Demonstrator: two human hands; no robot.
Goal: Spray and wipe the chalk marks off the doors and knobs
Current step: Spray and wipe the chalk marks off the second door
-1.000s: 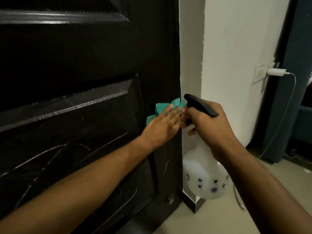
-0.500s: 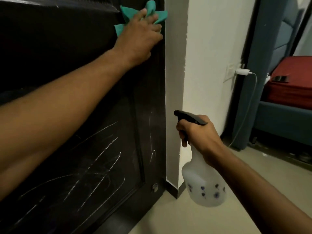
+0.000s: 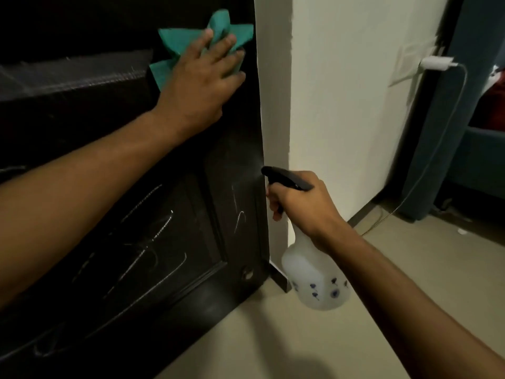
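A dark wooden door (image 3: 109, 127) fills the left of the head view. White chalk marks (image 3: 147, 242) streak its lower panel, and a few more chalk strokes (image 3: 239, 212) run along its right stile. My left hand (image 3: 202, 77) presses a teal cloth (image 3: 188, 39) flat against the door near its right edge, fingers straight. My right hand (image 3: 303, 206) grips the neck and trigger of a white spray bottle (image 3: 314, 283) with a black nozzle (image 3: 284, 177) aimed at the door edge. A faint mist shows in front of the nozzle.
A white wall corner (image 3: 276, 105) stands right of the door. A white charger (image 3: 437, 64) sits in a wall socket, its cable hanging to the beige floor (image 3: 300, 337). A blue frame (image 3: 442, 149) and a red item lie at the far right.
The left hand with the cloth has slid a little down the door's right edge. The right hand has raised the spray bottle toward the door edge, and mist now shows at the nozzle.
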